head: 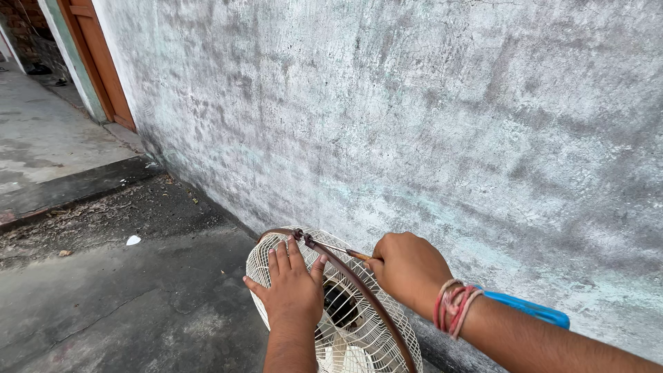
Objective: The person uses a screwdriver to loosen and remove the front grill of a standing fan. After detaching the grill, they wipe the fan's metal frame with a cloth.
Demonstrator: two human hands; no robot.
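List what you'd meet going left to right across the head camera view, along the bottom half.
White scrap on the ground → left hand flat on the fan grille → right hand gripping a screwdriver → red wrist threads → blue handle behind the forearm.

The fan guard (359, 331) is thin white-painted wire, slightly dull. Its rim band (359, 283) looks like brown, rusty metal. The wall (414, 103) is rough, stained plaster, the ground (138, 304) matt concrete, and the door frame (100, 62) painted wood.
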